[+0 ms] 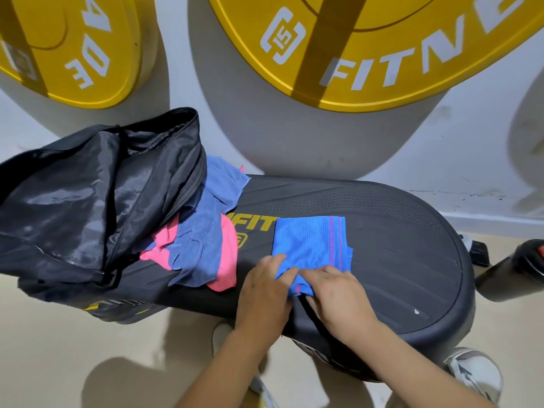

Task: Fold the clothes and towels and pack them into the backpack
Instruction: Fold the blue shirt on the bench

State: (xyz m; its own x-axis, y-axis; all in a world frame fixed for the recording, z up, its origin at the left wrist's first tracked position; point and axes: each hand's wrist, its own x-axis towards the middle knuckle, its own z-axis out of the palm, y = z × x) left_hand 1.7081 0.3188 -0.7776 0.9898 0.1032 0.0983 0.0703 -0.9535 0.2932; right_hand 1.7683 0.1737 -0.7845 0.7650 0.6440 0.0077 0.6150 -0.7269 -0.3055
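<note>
Both hands work at the near edge of a bright blue cloth [309, 245] with a purple stripe, which lies folded into a rough square on a black step platform [397, 245]. The left hand [265, 290] has its fingers curled over the cloth's near left corner, and a bit of the fabric is bunched up against them, so it grips that corner. The right hand [338, 295] lies just beside it, knuckles up, its fingers bent and pointing left across the near edge; a small fold of cloth with the stripe pokes out beneath them, pinched there between the two hands. The fingertips of the two hands almost meet over the fabric. The rest of the cloth stretches flat away from the hands toward the wall. To the left of it, near but apart, a darker blue cloth [200, 242] and a pink cloth [226, 260] lie rumpled in a heap. That heap touches a black backpack [88, 195], which sits on the left end of the platform, its main pocket unzipped and gaping. Two yellow weight plates [368, 54] hang against the wall behind. A white shoe [477, 375] shows on the floor [59, 334] below the right arm.
</note>
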